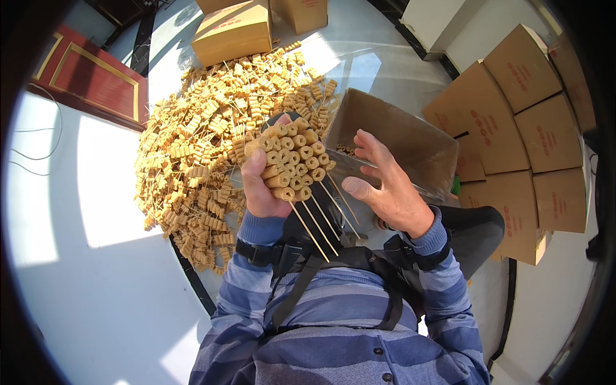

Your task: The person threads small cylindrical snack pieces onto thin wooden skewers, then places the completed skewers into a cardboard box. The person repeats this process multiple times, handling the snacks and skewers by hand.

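- Skewered bundle: in the left hand
- Right hand: just right of the bundle
- Open carton: beyond the right hand
- Heap of skewers: on the floor, left of the open carton
- Stacked cartons: right of the open carton
- Further cartons: behind the heap

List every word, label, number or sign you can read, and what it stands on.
Stacked boxes, right: red print and round marks, too small and blurred to read.
Box beyond the pile: red print, also unreadable.
Skewered pieces in the left hand: no print visible.
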A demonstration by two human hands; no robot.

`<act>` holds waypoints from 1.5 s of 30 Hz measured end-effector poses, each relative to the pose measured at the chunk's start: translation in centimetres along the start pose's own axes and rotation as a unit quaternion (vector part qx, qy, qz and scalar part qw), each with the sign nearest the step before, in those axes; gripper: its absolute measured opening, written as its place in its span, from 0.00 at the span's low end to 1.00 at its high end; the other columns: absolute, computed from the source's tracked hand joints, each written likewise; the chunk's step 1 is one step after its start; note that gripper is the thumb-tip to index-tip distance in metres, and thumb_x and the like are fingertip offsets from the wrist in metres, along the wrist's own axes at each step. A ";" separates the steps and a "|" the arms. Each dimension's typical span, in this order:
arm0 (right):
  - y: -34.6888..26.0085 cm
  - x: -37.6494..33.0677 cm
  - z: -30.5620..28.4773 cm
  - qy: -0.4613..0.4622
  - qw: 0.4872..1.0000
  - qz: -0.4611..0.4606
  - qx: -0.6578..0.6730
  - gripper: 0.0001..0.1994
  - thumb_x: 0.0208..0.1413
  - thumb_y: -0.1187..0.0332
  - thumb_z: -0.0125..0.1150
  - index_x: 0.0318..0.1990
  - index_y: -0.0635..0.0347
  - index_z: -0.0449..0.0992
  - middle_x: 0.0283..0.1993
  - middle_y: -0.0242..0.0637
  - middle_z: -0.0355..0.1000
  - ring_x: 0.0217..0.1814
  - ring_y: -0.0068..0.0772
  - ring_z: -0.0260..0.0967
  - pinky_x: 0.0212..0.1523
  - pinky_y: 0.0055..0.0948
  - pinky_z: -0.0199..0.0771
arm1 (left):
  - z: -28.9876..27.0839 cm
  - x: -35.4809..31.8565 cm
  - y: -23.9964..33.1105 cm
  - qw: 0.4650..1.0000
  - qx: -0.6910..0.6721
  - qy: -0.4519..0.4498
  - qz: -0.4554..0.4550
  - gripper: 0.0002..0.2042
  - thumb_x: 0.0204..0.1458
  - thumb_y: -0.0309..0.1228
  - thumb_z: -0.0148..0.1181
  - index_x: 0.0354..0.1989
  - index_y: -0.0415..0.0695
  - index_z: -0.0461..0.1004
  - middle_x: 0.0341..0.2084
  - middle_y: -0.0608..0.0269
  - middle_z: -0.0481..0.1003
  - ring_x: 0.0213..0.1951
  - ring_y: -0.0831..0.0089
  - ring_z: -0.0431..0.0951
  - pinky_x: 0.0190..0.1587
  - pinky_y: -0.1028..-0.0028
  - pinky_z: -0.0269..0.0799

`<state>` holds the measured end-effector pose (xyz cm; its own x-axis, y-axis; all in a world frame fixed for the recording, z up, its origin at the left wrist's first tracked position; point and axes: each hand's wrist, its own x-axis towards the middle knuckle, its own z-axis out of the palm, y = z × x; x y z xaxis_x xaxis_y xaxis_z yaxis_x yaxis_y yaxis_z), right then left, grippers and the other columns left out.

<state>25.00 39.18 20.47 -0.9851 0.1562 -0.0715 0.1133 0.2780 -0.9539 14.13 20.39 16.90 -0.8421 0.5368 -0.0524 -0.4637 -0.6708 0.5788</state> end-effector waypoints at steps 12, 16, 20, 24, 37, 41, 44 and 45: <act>-1.5 3.8 5.3 0.016 0.999 -0.039 0.006 0.57 0.43 0.53 0.76 0.71 0.77 0.44 0.67 0.58 0.54 0.72 0.48 0.53 0.71 0.38 0.56 | 2.1 0.6 -1.5 0.998 0.048 -0.005 0.043 0.42 0.55 0.50 0.52 0.75 0.45 0.45 0.64 0.52 0.63 0.64 0.58 0.66 0.66 0.58 0.63; -1.1 4.4 4.4 0.031 0.998 -0.041 -0.026 0.54 0.43 0.57 0.74 0.70 0.76 0.45 0.67 0.58 0.55 0.70 0.46 0.56 0.70 0.38 0.58 | 2.8 1.6 -2.5 0.997 0.043 -0.016 0.059 0.41 0.56 0.49 0.52 0.76 0.44 0.45 0.65 0.52 0.62 0.64 0.59 0.66 0.67 0.59 0.62; -1.0 4.4 3.2 0.019 0.999 -0.038 0.025 0.52 0.43 0.57 0.75 0.69 0.76 0.47 0.66 0.55 0.57 0.69 0.44 0.58 0.68 0.36 0.60 | 4.1 2.1 -3.1 0.993 0.067 0.021 0.091 0.38 0.58 0.50 0.48 0.72 0.37 0.54 0.59 0.46 0.68 0.59 0.57 0.71 0.63 0.60 0.68; -0.7 4.8 1.9 0.010 0.998 -0.030 0.046 0.51 0.44 0.57 0.74 0.68 0.74 0.49 0.65 0.53 0.58 0.67 0.42 0.60 0.67 0.34 0.62 | 5.2 2.7 -4.0 0.993 0.061 0.027 0.101 0.35 0.60 0.49 0.47 0.71 0.38 0.55 0.60 0.48 0.68 0.59 0.58 0.71 0.63 0.60 0.67; 0.0 6.2 -2.7 -0.014 1.000 0.010 0.013 0.48 0.41 0.56 0.76 0.65 0.73 0.53 0.58 0.51 0.65 0.60 0.38 0.66 0.59 0.33 0.70 | 6.0 5.1 -6.8 0.996 0.068 0.005 0.059 0.32 0.62 0.48 0.45 0.69 0.37 0.57 0.60 0.51 0.68 0.60 0.60 0.71 0.64 0.62 0.66; 0.8 6.4 -3.3 0.001 0.999 0.002 0.044 0.48 0.42 0.55 0.76 0.64 0.73 0.54 0.58 0.52 0.65 0.60 0.37 0.66 0.60 0.33 0.70 | 6.0 5.8 -7.2 0.995 0.092 -0.036 0.032 0.33 0.64 0.51 0.45 0.69 0.36 0.57 0.61 0.50 0.67 0.61 0.61 0.70 0.65 0.62 0.65; 1.1 6.6 -4.9 0.009 1.000 0.013 0.013 0.48 0.42 0.55 0.76 0.64 0.73 0.54 0.58 0.52 0.65 0.60 0.37 0.66 0.60 0.33 0.69 | 5.7 6.8 -7.5 0.987 0.131 -0.095 -0.013 0.35 0.65 0.54 0.46 0.69 0.36 0.54 0.62 0.51 0.66 0.62 0.61 0.70 0.66 0.62 0.64; 1.2 6.7 -5.6 0.011 1.000 0.017 -0.006 0.48 0.42 0.55 0.76 0.64 0.73 0.55 0.58 0.52 0.65 0.60 0.36 0.66 0.61 0.32 0.69 | 5.6 7.3 -7.6 0.982 0.147 -0.112 -0.030 0.36 0.65 0.55 0.46 0.70 0.36 0.54 0.62 0.51 0.66 0.62 0.61 0.69 0.66 0.62 0.64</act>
<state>19.21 45.88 20.46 -0.9776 0.1863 -0.0976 0.1486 0.2837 -0.9473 13.04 32.25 16.71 -0.7188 0.6920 0.0671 -0.3834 -0.4751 0.7920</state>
